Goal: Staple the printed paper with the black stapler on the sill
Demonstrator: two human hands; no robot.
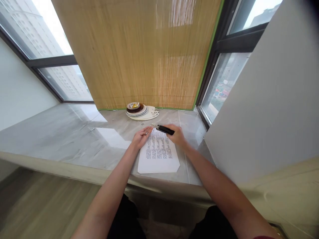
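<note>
left hand point(142, 136): at far-left corner of paper point(158, 166), likely steadying it, grip unclear | right hand point(176, 132): clamped on tool point(164, 129), tip by that corner

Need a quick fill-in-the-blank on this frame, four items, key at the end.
1. The tool is in the ____ hand.
2. The tool's handle is ____ in colour.
3. The left hand is at the printed sheet's ____ (near/far) end.
4. The blind has ____-coloured edging.

Missing words: right; black; far; green.
</note>
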